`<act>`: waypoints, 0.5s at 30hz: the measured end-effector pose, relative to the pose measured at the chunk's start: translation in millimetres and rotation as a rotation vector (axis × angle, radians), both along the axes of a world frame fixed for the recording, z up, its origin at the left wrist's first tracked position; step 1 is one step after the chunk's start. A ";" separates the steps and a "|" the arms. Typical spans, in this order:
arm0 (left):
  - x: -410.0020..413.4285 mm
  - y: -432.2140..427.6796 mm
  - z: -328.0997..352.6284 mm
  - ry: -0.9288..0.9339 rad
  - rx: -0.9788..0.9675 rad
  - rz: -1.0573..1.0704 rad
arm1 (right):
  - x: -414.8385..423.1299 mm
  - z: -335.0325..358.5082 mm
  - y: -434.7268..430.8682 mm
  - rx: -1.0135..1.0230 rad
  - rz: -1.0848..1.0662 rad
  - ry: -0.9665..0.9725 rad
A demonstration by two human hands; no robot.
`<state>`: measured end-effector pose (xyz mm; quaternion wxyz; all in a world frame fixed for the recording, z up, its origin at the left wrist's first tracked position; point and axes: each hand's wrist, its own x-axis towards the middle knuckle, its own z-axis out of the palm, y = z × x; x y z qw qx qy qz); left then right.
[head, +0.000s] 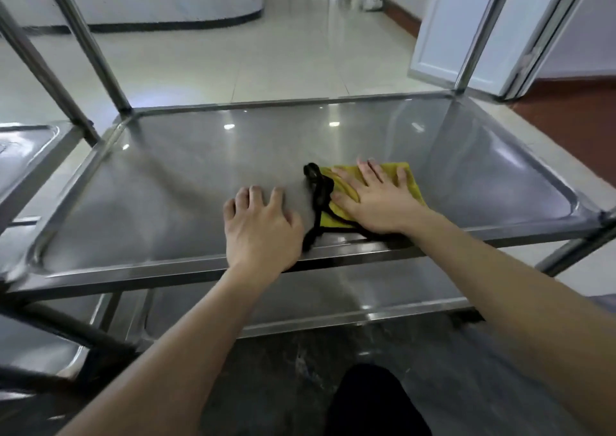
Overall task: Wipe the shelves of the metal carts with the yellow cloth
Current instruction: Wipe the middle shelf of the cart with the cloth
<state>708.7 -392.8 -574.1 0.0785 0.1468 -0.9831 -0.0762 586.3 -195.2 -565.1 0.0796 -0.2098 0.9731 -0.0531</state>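
Cart shelf (186,175): middle tier, shiny metal with a raised rim, seen from the front edge.
Yellow cloth (415,189): flat on the middle shelf, right of centre, near the front rim.
Right hand (376,202): palm down on the cloth, fingers straight and spread, pressing rather than gripping; cloth corners visible past the fingertips.
Left hand (261,225): just beside the cloth, on bare metal; fingers bent, tips touching the shelf, nothing held.
Black strap (320,189): between the two hands, touching the left edge of the cloth, trailing to the front rim.
Lower shelf (300,299): directly beneath, same metal.
Second cart (30,155): left, close alongside.
Floor (266,62): pale tile beyond the cart.
White door (446,32): far right, behind the rear post.
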 end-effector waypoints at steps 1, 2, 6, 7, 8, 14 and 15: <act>1.2 -1.5 -1.0 0.009 -0.018 0.004 | -27.5 2.5 -12.4 -0.001 -0.016 -0.008; 1.0 -1.6 -0.9 0.023 -0.028 0.006 | -57.9 6.2 -25.2 0.001 -0.029 -0.014; -1.3 -1.5 0.7 0.025 -0.026 -0.002 | -126.9 13.2 -61.1 0.045 -0.063 -0.047; -1.3 -2.5 1.3 0.022 -0.026 -0.004 | -122.4 13.0 -62.0 0.048 -0.062 -0.048; -0.8 -3.0 1.9 0.016 -0.021 -0.007 | -107.9 12.0 -56.5 0.041 -0.039 -0.058; 1.5 0.7 4.0 -0.019 -0.057 -0.014 | 67.3 3.7 34.9 -0.053 0.096 -0.008; 1.6 1.6 3.4 -0.018 -0.060 -0.013 | 68.7 1.9 40.8 -0.049 0.104 0.001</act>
